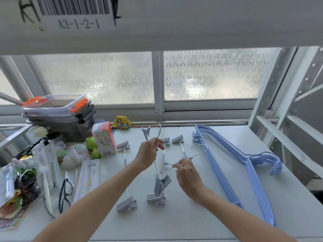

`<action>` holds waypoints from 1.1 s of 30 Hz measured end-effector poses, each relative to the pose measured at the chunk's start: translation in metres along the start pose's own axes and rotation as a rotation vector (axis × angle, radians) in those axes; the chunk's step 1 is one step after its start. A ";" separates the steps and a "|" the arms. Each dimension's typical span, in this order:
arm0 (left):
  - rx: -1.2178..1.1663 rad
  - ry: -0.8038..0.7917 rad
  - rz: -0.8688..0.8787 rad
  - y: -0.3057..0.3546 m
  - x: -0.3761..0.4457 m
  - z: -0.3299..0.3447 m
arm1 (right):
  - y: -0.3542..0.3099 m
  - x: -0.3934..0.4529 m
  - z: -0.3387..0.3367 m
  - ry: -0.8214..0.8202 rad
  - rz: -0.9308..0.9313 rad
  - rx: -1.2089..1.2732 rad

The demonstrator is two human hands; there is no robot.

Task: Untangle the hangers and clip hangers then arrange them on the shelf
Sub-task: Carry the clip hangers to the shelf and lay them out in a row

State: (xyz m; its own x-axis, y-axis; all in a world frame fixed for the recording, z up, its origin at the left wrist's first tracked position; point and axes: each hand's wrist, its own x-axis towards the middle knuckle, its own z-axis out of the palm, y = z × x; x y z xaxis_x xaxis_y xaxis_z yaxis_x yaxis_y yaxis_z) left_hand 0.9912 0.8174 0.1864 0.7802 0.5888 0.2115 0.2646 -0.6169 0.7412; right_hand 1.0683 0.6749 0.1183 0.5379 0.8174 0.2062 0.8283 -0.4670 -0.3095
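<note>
We see the left hand (149, 151) closed around the base of the hook of a metal clip hanger with grey clips (153, 145), lifting it so that one clip points up toward the window and the rod slants down to the lower clips. The right hand (187, 173) pinches the neck of a second metal clip hanger (185, 154) just below its curved hook, fingers closed on the wire. The two hangers cross between the hands, and their lower grey clips (161, 185) bunch together near the wrists, so we cannot tell which clip belongs to which rod. A third grey clip hanger (126, 173) lies flat just left of the left forearm, apart from the tangle. Well to the right, a stack of light blue plastic hangers (232, 165) rests on the white surface (174, 220), hooks pointing right. On the left side we see black-framed glasses (65, 193), a small orange and white carton (104, 138), a green toy (92, 147) and clear plastic storage boxes with orange latches (57, 109). A white shelf beam with a barcode label (76, 13) crosses overhead
</note>
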 end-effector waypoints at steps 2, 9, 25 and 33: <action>-0.093 -0.109 -0.015 0.005 0.003 -0.013 | -0.016 0.001 -0.001 -0.125 -0.007 0.172; 0.078 -0.320 -0.003 -0.012 -0.007 -0.019 | -0.041 0.005 0.008 -0.421 0.135 0.317; 0.748 -0.304 0.107 -0.028 0.008 0.022 | -0.009 -0.003 -0.003 -0.400 0.394 0.459; 0.771 -0.335 0.009 -0.037 0.006 0.057 | -0.004 -0.006 -0.004 -0.356 0.406 0.536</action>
State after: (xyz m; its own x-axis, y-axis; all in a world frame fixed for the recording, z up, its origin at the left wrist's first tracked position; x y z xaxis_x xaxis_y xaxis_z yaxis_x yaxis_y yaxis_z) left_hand 1.0186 0.8140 0.1242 0.8787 0.4714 -0.0753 0.4763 -0.8764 0.0715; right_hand 1.0622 0.6701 0.1216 0.6259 0.7183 -0.3038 0.3380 -0.6009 -0.7243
